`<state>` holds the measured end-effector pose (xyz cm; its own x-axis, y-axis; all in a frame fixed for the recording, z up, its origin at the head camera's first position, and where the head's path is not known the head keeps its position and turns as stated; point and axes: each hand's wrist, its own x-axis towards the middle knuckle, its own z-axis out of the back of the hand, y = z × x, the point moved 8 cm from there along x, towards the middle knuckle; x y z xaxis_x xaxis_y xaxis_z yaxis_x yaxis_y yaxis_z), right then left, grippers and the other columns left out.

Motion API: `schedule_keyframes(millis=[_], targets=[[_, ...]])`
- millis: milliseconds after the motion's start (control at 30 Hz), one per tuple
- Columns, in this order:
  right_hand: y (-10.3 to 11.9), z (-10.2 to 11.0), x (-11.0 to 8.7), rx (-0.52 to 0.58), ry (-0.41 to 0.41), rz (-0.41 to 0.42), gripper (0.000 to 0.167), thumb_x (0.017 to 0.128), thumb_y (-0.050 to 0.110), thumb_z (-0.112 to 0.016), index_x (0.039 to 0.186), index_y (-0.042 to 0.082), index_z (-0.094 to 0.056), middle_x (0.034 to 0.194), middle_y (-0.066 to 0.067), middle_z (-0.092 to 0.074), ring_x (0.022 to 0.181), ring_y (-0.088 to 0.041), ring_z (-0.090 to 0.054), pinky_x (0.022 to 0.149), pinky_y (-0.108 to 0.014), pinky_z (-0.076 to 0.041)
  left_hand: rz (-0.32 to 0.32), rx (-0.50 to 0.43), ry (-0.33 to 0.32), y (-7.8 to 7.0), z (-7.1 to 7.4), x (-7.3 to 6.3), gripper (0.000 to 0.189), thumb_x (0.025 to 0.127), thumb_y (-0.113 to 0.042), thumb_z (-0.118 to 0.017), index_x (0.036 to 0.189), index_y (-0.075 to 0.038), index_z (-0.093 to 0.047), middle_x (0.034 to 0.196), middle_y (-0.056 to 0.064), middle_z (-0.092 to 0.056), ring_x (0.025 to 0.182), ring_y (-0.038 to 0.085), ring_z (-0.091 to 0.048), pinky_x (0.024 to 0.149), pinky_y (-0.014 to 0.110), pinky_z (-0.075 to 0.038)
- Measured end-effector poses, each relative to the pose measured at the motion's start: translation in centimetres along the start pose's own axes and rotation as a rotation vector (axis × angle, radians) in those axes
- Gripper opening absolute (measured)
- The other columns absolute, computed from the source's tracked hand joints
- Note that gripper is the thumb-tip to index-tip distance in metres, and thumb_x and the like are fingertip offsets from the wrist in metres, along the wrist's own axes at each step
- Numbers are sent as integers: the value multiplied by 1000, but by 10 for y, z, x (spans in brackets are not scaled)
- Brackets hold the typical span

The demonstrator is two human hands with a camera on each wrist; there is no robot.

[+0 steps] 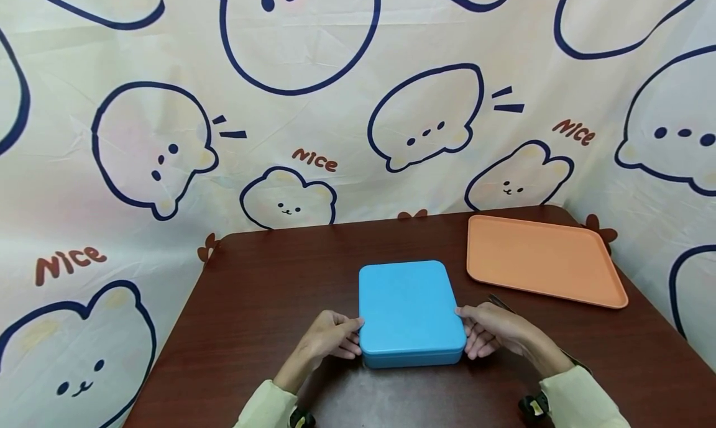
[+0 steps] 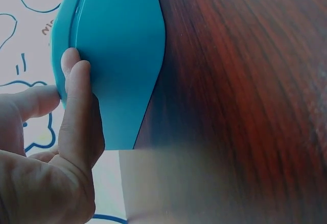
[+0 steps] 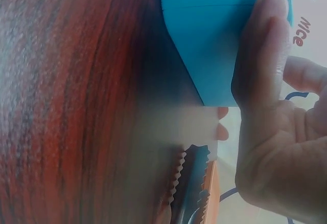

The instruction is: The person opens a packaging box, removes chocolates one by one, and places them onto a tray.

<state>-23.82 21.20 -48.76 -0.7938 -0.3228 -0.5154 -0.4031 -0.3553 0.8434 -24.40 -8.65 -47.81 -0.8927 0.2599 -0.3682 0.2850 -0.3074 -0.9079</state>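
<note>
Blue box point(image 1: 411, 313) sits flat on the brown surface point(image 1: 268, 316), near edge centre. Left hand point(image 1: 330, 341) grips its left side, right hand point(image 1: 489, 332) its right side, fingers curled at the lid seam. Orange tray point(image 1: 542, 260) lies well apart, far right.

Bare dark wooden tabletop point(image 1: 268, 304) lies open outside both hands' fingers. Beyond the right fingers point(image 1: 472, 344), a flat orange plastic tray point(image 1: 542, 260) and possibly serrated dark tongs point(image 3: 191, 188) obstruct.
</note>
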Motion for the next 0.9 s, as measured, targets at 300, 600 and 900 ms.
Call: schedule_keyframes(millis=[300, 600, 900], targets=[[6, 0, -4, 12, 21, 28, 51, 102, 47, -48, 78, 4, -60, 73, -14, -72, 61, -17, -71, 56, -27, -59, -40, -3, 0, -8, 2, -3, 30, 99, -24, -64, 96, 6, -70, 81, 14, -71, 65, 20, -72, 64, 39, -62], [7, 0, -3, 1, 28, 31, 50, 102, 46, -48, 78, 4, -60, 74, -14, -73, 61, -15, -71, 55, -26, -59, -57, -6, -5, -11, 5, -3, 27, 97, -21, -67, 99, 5, -71, 83, 13, -73, 72, 24, -74, 65, 39, -62], [7, 1, -1, -31, 9, 5, 50, 102, 46, -47, 78, 4, -61, 73, -13, -73, 60, -15, -71, 53, -26, -58, -78, -8, -5, -11, 9, -1, 27, 95, -22, -69, 103, 4, -66, 85, 13, -71, 75, 25, -74, 62, 35, -62]])
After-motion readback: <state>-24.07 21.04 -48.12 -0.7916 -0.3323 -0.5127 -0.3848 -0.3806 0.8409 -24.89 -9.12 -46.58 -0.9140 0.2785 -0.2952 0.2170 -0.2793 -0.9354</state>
